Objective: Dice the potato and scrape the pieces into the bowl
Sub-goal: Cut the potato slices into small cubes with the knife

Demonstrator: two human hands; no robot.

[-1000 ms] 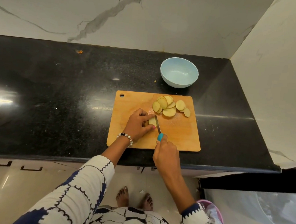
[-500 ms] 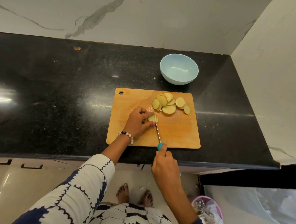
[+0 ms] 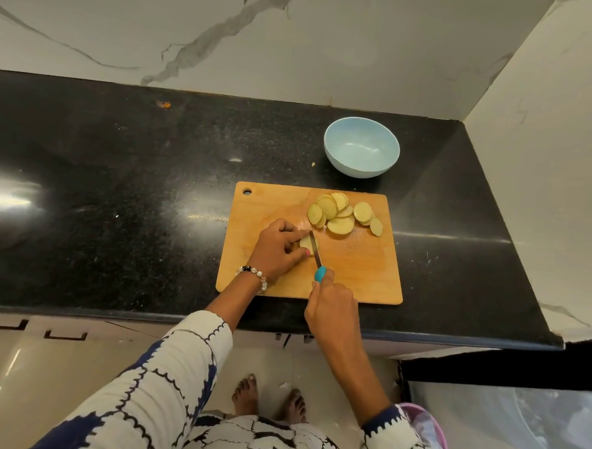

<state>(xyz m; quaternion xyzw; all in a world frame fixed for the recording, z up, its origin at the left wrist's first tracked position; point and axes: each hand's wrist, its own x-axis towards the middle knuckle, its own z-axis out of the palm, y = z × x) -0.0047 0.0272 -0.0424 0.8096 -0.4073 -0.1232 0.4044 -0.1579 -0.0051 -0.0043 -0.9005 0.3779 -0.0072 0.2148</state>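
— What sits on the surface (image 3: pixel 118 180)?

— It is polished black speckled stone. A rectangular wooden cutting board (image 3: pixel 364 272) lies on it, and a smooth, round, pale blue bowl (image 3: pixel 361 147) stands just beyond the board's far edge.

— And the potato?

— The left hand (image 3: pixel 277 251) pinches the remaining potato piece (image 3: pixel 306 241) mid-board. The right hand (image 3: pixel 331 307) grips a teal-handled knife (image 3: pixel 317 256), its narrow blade against the piece. Flat oval slices (image 3: pixel 343 213) overlap at the far right.
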